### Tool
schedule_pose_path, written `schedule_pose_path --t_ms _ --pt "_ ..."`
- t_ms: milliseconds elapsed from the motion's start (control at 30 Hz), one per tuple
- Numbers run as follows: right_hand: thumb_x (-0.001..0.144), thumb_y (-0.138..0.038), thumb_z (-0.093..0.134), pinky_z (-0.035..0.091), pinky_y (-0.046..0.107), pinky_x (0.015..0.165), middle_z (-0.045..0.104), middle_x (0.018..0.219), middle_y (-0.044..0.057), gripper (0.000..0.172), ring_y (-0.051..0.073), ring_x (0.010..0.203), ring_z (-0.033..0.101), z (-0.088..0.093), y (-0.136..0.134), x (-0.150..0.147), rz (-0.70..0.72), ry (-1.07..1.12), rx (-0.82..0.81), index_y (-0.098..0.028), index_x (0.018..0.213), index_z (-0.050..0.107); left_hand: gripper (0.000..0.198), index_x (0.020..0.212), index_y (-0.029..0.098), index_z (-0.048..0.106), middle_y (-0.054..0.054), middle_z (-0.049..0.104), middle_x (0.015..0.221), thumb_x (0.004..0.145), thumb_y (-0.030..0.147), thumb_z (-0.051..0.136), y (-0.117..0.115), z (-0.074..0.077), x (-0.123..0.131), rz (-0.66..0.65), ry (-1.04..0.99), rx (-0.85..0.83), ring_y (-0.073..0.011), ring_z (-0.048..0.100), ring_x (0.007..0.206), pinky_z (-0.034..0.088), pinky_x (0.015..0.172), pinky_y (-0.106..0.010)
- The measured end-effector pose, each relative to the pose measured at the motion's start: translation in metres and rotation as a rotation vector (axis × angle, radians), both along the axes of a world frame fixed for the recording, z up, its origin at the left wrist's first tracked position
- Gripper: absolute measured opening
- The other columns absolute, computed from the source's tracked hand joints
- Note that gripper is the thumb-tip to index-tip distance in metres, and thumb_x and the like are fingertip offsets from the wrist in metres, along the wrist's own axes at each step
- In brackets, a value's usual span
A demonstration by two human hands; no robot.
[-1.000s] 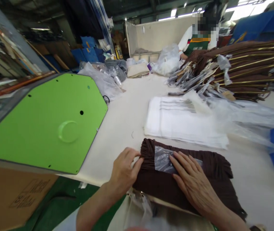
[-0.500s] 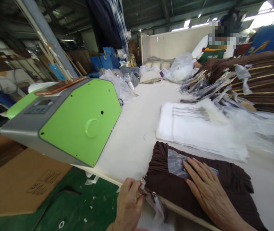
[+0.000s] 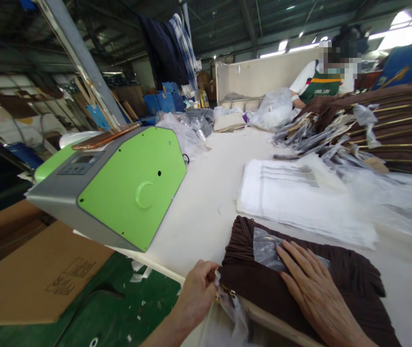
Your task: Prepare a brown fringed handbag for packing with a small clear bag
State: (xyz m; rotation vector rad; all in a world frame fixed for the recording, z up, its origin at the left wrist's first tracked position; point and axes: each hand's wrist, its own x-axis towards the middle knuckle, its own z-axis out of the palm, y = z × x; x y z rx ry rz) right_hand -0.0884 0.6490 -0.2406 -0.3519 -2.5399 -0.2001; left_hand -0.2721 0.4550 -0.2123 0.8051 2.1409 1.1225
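A brown pleated handbag (image 3: 260, 279) lies flat near the table's front edge, with a sheet of clear plastic (image 3: 266, 246) on its upper face. Pinched at the bag's left corner, my left hand (image 3: 200, 291) has its fingers closed on a small gold-coloured metal fitting; the fingertips partly hide it. Wrapped hardware and a strip of plastic (image 3: 238, 318) hang just below that corner over the edge. My right hand (image 3: 312, 284) rests flat on the bag, fingers stretched out over the plastic and brown cloth.
A green and grey machine (image 3: 133, 193) stands on the table's left. Stacked white plastic bags (image 3: 285, 193) lie beyond the handbag. Brown bags with gold zips (image 3: 401, 115) are piled at right. A co-worker (image 3: 323, 86) is at the far side. A cardboard box (image 3: 47, 274) sits lower left.
My left hand has shifted slightly up and turned at the wrist, showing more forearm, still at the bag's corner. My right hand stays flat on the bag. The view has tilted slightly.
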Motion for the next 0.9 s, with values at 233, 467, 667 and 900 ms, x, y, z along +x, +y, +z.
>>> schedule_pose_path --t_ms 233,467,667,900 --pt "0.094 -0.031 0.032 0.032 0.044 0.102 0.048 0.134 0.013 0.042 0.026 0.127 0.039 0.000 0.001 0.002 -0.003 0.024 -0.023 -0.013 0.131 0.043 0.011 0.066 0.018 0.049 0.007 0.043 0.054 0.058 0.026 0.051 0.008 0.006 0.001 0.045 -0.354 0.001 -0.0069 0.033 0.043 0.025 0.043 -0.021" --pt "0.094 -0.032 0.033 0.034 0.045 0.102 0.049 0.134 0.011 0.043 0.026 0.127 0.040 -0.002 0.001 0.002 -0.005 0.043 -0.074 -0.017 0.134 0.040 0.019 0.073 0.017 0.048 0.011 0.043 0.048 0.057 0.026 0.051 0.003 0.023 -0.006 0.024 -0.454 -0.008 -0.0028 0.026 0.035 0.017 0.036 -0.017" --pt "0.094 -0.030 0.033 0.032 0.045 0.102 0.047 0.136 0.012 0.043 0.026 0.128 0.037 0.001 0.000 0.003 0.004 0.003 -0.043 -0.013 0.132 0.042 0.016 0.065 0.014 0.054 0.006 0.049 0.047 0.057 0.028 0.055 0.001 0.033 -0.030 -0.198 -0.448 -0.174 -0.0047 0.036 0.037 0.025 0.037 -0.017" --pt "0.094 -0.032 0.032 0.031 0.043 0.103 0.048 0.134 0.010 0.043 0.025 0.127 0.039 0.001 0.000 0.003 -0.012 0.020 -0.068 -0.017 0.134 0.040 0.026 0.066 0.014 0.055 0.003 0.053 0.054 0.053 0.036 0.062 0.006 0.043 -0.051 -0.362 -0.403 -0.278 -0.0069 0.037 0.043 0.028 0.039 -0.019"
